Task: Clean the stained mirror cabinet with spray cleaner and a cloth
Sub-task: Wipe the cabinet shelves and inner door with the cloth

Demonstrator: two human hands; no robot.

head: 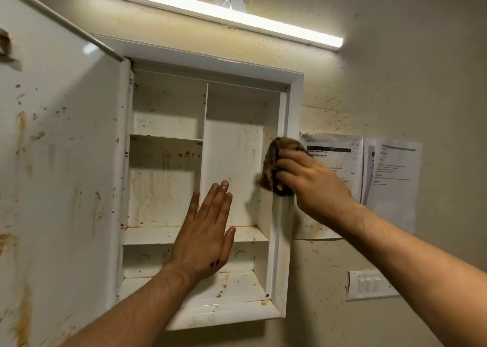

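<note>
A white wall cabinet (292,104) hangs open, its shelves and back streaked with brown and orange stains. Its door (60,162) is swung out to the left, the inner face spotted with the same stains. My right hand (313,186) grips a bunched, dirty brown cloth (271,162) and presses it against the cabinet's right frame at mid height. My left hand (208,230) is held flat with fingers spread in front of the lower middle shelf, holding nothing. No spray bottle is in view.
A lit tube light (210,12) runs along the wall above the cabinet. Two printed sheets (392,178) are stuck on the speckled wall to the right. A white switch plate (369,284) sits lower right.
</note>
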